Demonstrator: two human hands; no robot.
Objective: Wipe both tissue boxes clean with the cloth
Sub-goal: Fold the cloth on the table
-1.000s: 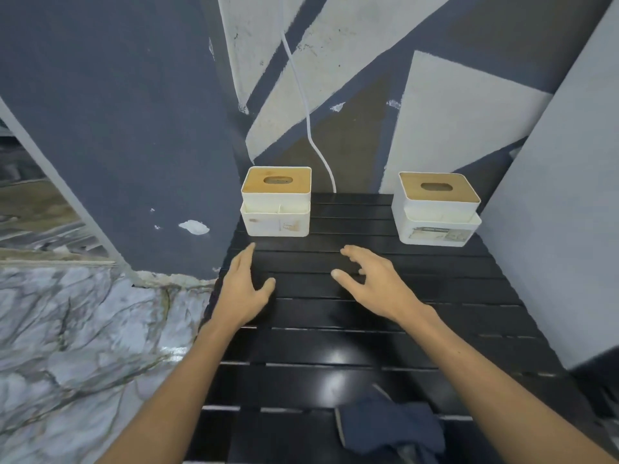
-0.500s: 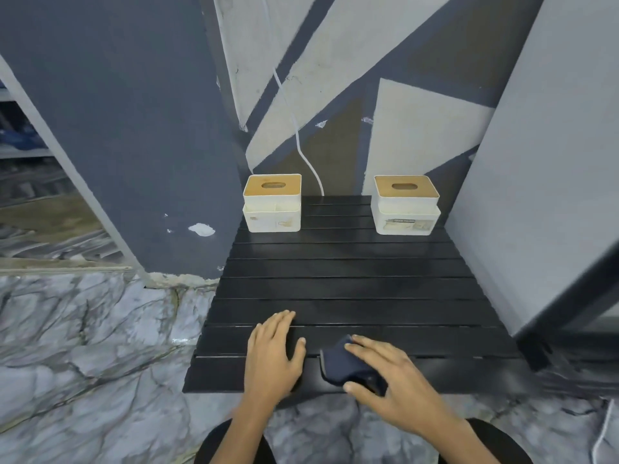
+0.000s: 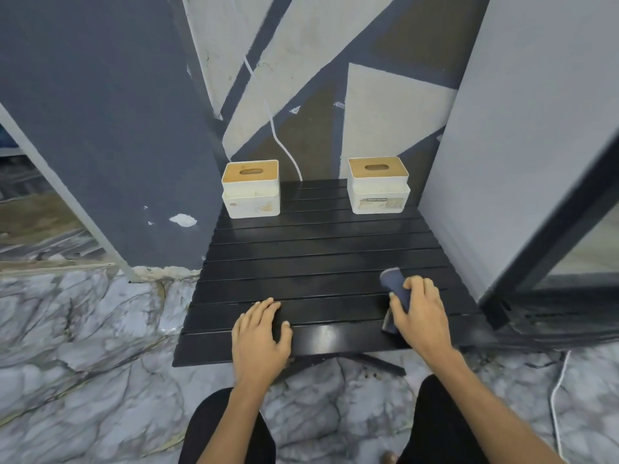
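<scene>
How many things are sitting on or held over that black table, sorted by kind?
White tissue boxes with tan wooden lids: 2, the left box and the right box
Dark blue cloth: 1
Total: 3

Black slatted table (image 3: 321,256), white cable (image 3: 278,139)

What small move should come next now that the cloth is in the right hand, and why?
Probably carry the cloth forward to the right tissue box. The right hand grips it near the table's front edge, both boxes stand untouched at the far end, and that box sits straight ahead of it. The left hand rests flat on the slats, free to steady the box.
</scene>
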